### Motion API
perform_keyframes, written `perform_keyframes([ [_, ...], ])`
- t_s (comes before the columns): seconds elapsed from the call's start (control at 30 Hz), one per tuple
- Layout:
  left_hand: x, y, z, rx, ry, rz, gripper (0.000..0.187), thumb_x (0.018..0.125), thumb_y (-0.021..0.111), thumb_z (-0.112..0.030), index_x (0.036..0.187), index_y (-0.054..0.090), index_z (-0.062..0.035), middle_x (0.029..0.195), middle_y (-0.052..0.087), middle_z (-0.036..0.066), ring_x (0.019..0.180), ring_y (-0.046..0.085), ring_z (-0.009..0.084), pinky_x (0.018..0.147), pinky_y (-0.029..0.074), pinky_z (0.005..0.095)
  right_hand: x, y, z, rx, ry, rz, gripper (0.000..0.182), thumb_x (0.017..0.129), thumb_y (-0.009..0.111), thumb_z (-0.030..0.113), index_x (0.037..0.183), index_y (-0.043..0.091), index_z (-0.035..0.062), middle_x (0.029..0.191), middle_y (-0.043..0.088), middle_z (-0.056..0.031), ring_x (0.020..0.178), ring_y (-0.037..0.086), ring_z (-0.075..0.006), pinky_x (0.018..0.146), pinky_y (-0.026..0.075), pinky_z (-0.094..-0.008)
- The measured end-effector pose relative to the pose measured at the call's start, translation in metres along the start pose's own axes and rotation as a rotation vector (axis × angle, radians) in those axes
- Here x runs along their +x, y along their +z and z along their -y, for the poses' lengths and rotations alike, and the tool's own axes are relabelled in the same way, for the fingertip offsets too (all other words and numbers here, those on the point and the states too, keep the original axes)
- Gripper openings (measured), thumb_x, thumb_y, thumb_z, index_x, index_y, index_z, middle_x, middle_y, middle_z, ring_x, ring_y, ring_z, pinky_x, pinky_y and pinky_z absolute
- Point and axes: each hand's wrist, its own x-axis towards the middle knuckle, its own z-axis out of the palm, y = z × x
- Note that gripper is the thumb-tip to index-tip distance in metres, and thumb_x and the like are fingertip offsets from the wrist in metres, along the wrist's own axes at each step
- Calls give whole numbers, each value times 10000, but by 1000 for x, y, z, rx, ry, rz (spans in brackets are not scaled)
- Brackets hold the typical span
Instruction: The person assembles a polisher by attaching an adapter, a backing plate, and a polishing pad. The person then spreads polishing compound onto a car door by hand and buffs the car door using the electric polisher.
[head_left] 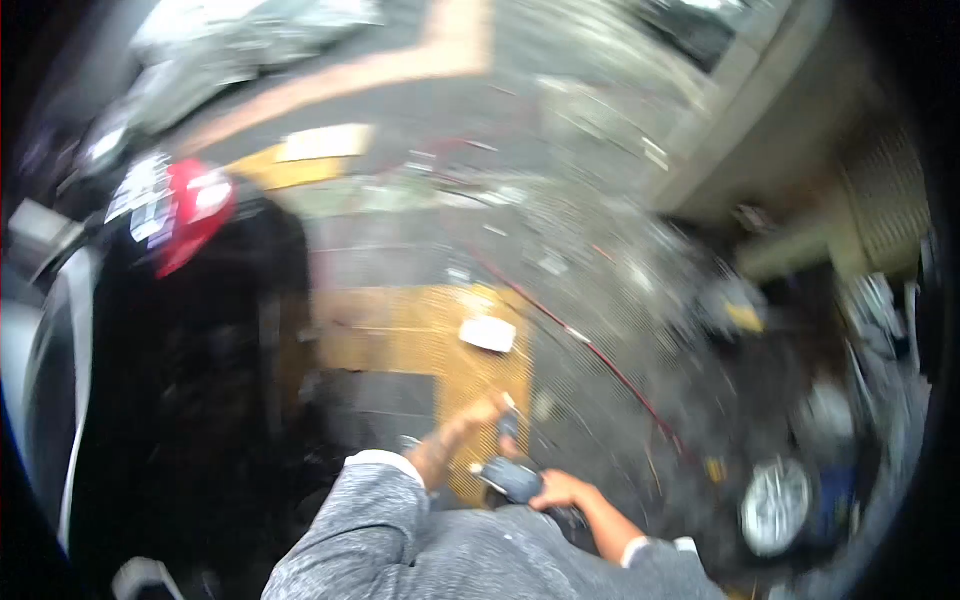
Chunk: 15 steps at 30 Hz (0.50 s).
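Stretched forward at lower centre, from a grey sleeve (365, 515) with a white cuff: the left hand (460, 435), fingers partly bent, at a small dark piece (509, 424). Too blurred by motion to tell whether gripped or merely touched. Closed around the rear of one dark grey tool (513, 481): the right hand (561, 490), forearm partly bare. Held close in front of the grey shirt (500, 560), between both hands: the same tool.

Beneath and ahead: one yellow stripe (485, 380) on the dark floor (400, 395), with a branch to the left. Lying on the stripe, forward of the hands: one white block (487, 335). Trailing across the floor to the right of the block: one red cable (615, 370).

Bounding the left side, near the left arm: one large black shape (200, 400), topped by one red patch (200, 205). Bounding the upper right: one pale ledge (740, 115). Between these edges, reaching far forward: the broadest room for moving, strewn with scraps. Narrowing the lower right, well apart from the hands: one pale round object (777, 506) and, just beside, one blue object (836, 502).
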Motion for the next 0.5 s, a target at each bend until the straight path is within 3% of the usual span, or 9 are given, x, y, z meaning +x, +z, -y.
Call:
perform_keyframes([
  [0.03, -33, 6, 30, 163, 203, -50, 437, 1023, 516, -448, 1231, 639, -83, 1157, 665, 111, 1029, 601, 264, 910, 485, 417, -24, -24, 34, -3, -109, 9, 694, 607, 809, 440, 1105, 698, -31, 1038, 736, -183, 941, 716, -272, 841, 555, -386],
  [0.07, -72, -33, 13, 260, -102, 133, 515, 1006, 551, -454, 1339, 600, -63, 1305, 635, 177, 1212, 572, 311, 1044, 444, 431, 7, -15, 7, 153, -246, 57, 633, 628, 812, 362, 1117, 708, -26, 1055, 745, -141, 969, 711, -219, 877, 551, -365],
  [0.1, -143, -25, -81, 133, -237, -81, 657, 980, 580, -500, 1449, 493, -47, 1422, 551, 202, 1326, 501, 316, 1119, 386, 410, 13, -17, -3, 444, -247, 149, 575, 656, 813, 303, 1144, 720, 13, 1101, 741, -95, 1059, 688, -200, 984, 506, -357],
  [0.13, -201, -34, -138, 138, -393, -66, 718, 977, 580, -514, 1483, 434, -27, 1460, 517, 199, 1314, 506, 337, 1113, 388, 429, 23, -40, 12, 436, -222, 199, 568, 661, 809, 303, 1142, 720, 14, 1100, 740, -94, 1058, 687, -200, 983, 505, -357],
  [0.2, -276, -47, -78, 89, -471, -338, 671, 942, 661, -473, 1435, 500, -47, 1127, 676, 65, 867, 631, 136, 735, 520, 326, 40, -83, 88, 225, -213, 254, 553, 672, 801, 302, 1139, 721, 15, 1098, 740, -92, 1055, 686, -200, 981, 504, -358],
  [0.23, -336, -54, -118, -109, -479, -385, 773, 919, 682, -498, 1491, 429, -44, 1171, 685, 89, 958, 656, 178, 790, 533, 331, 48, -93, 129, 112, -237, 286, 546, 678, 797, 302, 1137, 721, 16, 1097, 739, -91, 1054, 685, -201, 981, 503, -358],
  [0.3, -447, -59, -186, -152, -303, -625, 730, 935, 676, -448, 1483, 429, -35, 1129, 708, 116, 966, 677, 193, 787, 552, 327, 55, -98, 209, -64, -291, 343, 532, 689, 789, 301, 1134, 722, 17, 1096, 739, -88, 1051, 683, -201, 979, 501, -359],
  [0.4, -605, -9, -299, 83, 59, -1069, 559, 989, 650, -236, 1465, 445, -26, 1144, 717, 126, 1070, 674, 189, 927, 533, 346, 55, -67, 292, -230, -371, 410, 511, 705, 777, 300, 1129, 722, 19, 1093, 738, -85, 1047, 681, -202, 977, 499, -361],
  [0.5, -735, 66, -368, 248, 268, -1589, 469, 972, 676, -237, 1368, 537, -26, 1029, 730, 100, 987, 696, 182, 918, 547, 362, 58, -17, 351, -330, -426, 463, 491, 721, 765, 299, 1124, 723, 21, 1091, 737, -82, 1043, 678, -202, 975, 496, -362],
])
